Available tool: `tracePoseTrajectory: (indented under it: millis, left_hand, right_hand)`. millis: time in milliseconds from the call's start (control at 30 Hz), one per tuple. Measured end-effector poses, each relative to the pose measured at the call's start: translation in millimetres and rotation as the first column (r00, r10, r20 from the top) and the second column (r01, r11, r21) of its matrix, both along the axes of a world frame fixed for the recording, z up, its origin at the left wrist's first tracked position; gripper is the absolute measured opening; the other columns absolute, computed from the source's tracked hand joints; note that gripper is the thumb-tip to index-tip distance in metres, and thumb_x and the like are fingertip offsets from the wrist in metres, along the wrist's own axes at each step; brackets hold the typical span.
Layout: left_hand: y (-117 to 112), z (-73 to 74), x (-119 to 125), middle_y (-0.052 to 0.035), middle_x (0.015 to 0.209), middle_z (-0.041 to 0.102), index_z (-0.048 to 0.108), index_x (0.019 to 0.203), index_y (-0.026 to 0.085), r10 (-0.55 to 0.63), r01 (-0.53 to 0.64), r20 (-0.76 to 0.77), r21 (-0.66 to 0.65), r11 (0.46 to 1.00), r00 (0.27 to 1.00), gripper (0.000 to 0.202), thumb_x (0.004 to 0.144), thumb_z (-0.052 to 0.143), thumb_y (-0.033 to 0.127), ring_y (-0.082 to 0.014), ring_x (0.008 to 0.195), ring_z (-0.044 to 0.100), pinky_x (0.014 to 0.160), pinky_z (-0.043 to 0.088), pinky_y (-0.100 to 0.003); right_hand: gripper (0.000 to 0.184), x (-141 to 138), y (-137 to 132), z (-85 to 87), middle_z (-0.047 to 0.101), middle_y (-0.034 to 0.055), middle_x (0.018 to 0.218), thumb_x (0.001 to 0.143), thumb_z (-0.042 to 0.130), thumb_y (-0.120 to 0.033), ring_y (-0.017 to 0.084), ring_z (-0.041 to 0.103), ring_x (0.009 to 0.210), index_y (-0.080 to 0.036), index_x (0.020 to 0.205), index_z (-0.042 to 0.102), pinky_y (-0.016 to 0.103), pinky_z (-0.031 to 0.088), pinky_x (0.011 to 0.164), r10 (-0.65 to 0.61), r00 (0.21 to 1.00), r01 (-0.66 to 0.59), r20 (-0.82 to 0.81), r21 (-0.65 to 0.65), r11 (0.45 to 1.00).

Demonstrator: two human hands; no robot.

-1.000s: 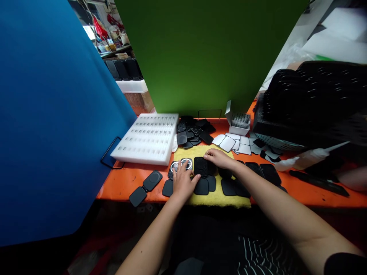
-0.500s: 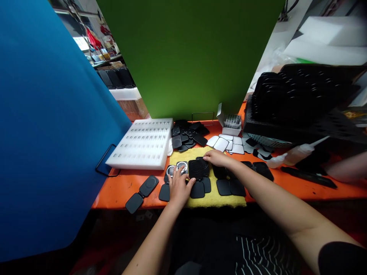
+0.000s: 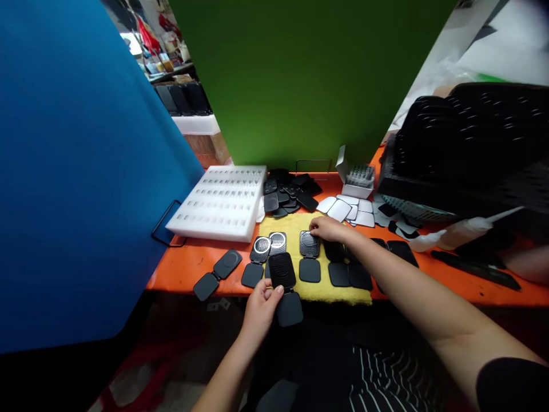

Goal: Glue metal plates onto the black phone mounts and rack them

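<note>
Your left hand is closed in a pinch, thumb on top and fingers beneath, on the left edge of a black hinged piece, near its hinge. That piece is tilted and unfolded into two panels, the ridged one away from you and the plain one towards you, and it sits over the near edge of the yellow cloth. Your right hand is mostly curled, with its fingertips at the upper right corner of a second piece, which lies unfolded on the cloth with its ridged panel farther from you; whether they grip that corner or only touch it, you cannot tell from here. Left of that second piece, two more pieces bear white rings on their far panels, and the held piece partly covers the plain panel of one of them. Right of it, further black panels lie partly under your right forearm. Another unfolded piece rests on the orange table, to the left of the cloth. Behind the cloth you have a heap of black panels, some white pads and a small white box, with a slotted foam block to the left and two bottles to the right.
</note>
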State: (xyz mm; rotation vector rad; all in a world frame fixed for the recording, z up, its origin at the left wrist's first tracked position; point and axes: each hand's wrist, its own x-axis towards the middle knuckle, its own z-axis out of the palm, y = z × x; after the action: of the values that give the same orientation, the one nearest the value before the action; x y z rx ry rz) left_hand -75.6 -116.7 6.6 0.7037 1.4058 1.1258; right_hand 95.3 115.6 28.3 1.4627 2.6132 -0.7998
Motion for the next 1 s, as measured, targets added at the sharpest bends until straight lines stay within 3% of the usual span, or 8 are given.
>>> tracePoseTrajectory:
  millis: [100, 200, 333, 433, 733, 867, 933, 1000]
  left_hand:
    - [-9, -8.7, 11, 0.0029, 0.056, 0.054, 0.05, 0.09, 0.014, 0.017, -0.015, 0.057, -0.046, 0.999, 0.998, 0.037, 0.069, 0.063, 0.042, -0.0088, 0.049, 0.05, 0.049, 0.038, -0.019]
    - [-17, -17.2, 17, 0.0031, 0.057, 0.054, 0.051, 0.089, 0.014, 0.026, -0.023, 0.058, -0.056, 0.998, 0.998, 0.036, 0.07, 0.062, 0.042, -0.0085, 0.049, 0.049, 0.049, 0.037, -0.019]
    - [-24, -22.8, 16, 0.0047, 0.056, 0.05, 0.05, 0.094, 0.014, 0.043, -0.042, 0.026, -0.068, 0.997, 0.999, 0.036, 0.072, 0.06, 0.041, -0.0073, 0.049, 0.046, 0.049, 0.035, -0.018]
    - [-22, -23.1, 15, 0.0072, 0.051, 0.044, 0.048, 0.1, 0.014, 0.046, -0.047, -0.021, -0.07, 0.996, 0.999, 0.042, 0.072, 0.059, 0.042, -0.0064, 0.047, 0.041, 0.047, 0.031, -0.017]
    - [16, -14.2, 16, 0.007, 0.055, 0.04, 0.042, 0.115, 0.016, -0.062, 0.063, -0.292, -0.005, 0.998, 0.954, 0.049, 0.076, 0.053, 0.042, -0.0086, 0.05, 0.043, 0.049, 0.034, -0.019]
    - [28, -6.0, 15, 0.0035, 0.067, 0.05, 0.029, 0.128, 0.017, -0.111, 0.12, -0.416, -0.003, 0.993, 0.903, 0.058, 0.078, 0.051, 0.037, -0.0096, 0.056, 0.049, 0.056, 0.04, -0.021]
    - [30, -3.5, 16, 0.0003, 0.077, 0.055, 0.023, 0.132, 0.018, -0.158, 0.165, -0.508, -0.031, 0.986, 0.847, 0.062, 0.078, 0.05, 0.035, -0.0103, 0.057, 0.052, 0.059, 0.043, -0.024]
    - [30, -2.2, 19, -0.0037, 0.088, 0.057, 0.022, 0.134, 0.02, -0.19, 0.208, -0.647, -0.05, 0.977, 0.739, 0.062, 0.079, 0.049, 0.034, -0.0131, 0.064, 0.056, 0.065, 0.045, -0.027]
  right_hand:
    - [0.021, -2, -11, 4.0, 0.062, 0.0057, 0.099, 0.076, 0.049, -0.024, 0.018, 0.053, 0.089, -0.018, 0.092, 0.062, 0.025, 0.036, 0.072, -0.006, 1.0, 0.006, -0.003, 0.059, 0.998]
    - [0.025, -5, -43, 8.7, 0.06, 0.0053, 0.102, 0.083, 0.042, -0.027, 0.019, 0.048, 0.095, -0.02, 0.097, 0.06, 0.027, 0.033, 0.08, 0.066, 0.997, -0.057, -0.039, 0.184, 0.981]
    - [0.027, -6, -101, 5.1, 0.06, 0.005, 0.097, 0.085, 0.039, -0.034, 0.02, 0.046, 0.089, -0.024, 0.097, 0.061, 0.031, 0.032, 0.076, 0.287, 0.958, -0.275, 0.007, 0.309, 0.91]
    - [0.029, -2, -126, -2.7, 0.059, 0.0053, 0.103, 0.086, 0.037, -0.034, 0.02, 0.045, 0.088, -0.023, 0.101, 0.059, 0.032, 0.031, 0.072, 0.302, 0.952, -0.301, 0.053, 0.347, 0.888]
    - [0.028, 13, -131, -5.2, 0.058, 0.0039, 0.108, 0.087, 0.038, -0.031, 0.019, 0.045, 0.086, -0.025, 0.108, 0.054, 0.031, 0.031, 0.069, 0.243, 0.968, -0.248, 0.064, 0.408, 0.879]
    - [0.028, 18, -138, -5.8, 0.057, 0.0023, 0.111, 0.086, 0.04, -0.03, 0.019, 0.045, 0.088, -0.026, 0.111, 0.053, 0.031, 0.033, 0.071, 0.187, 0.982, -0.167, -0.012, 0.396, 0.903]
    - [0.029, 22, -143, -7.1, 0.056, 0.0014, 0.114, 0.086, 0.039, -0.029, 0.019, 0.044, 0.091, -0.027, 0.112, 0.052, 0.031, 0.033, 0.074, 0.154, 0.986, -0.117, -0.068, 0.386, 0.915]
    - [0.029, 26, -148, -8.4, 0.054, 0.0005, 0.117, 0.087, 0.038, -0.029, 0.019, 0.043, 0.096, -0.027, 0.112, 0.052, 0.032, 0.033, 0.077, 0.139, 0.984, -0.086, -0.114, 0.378, 0.922]
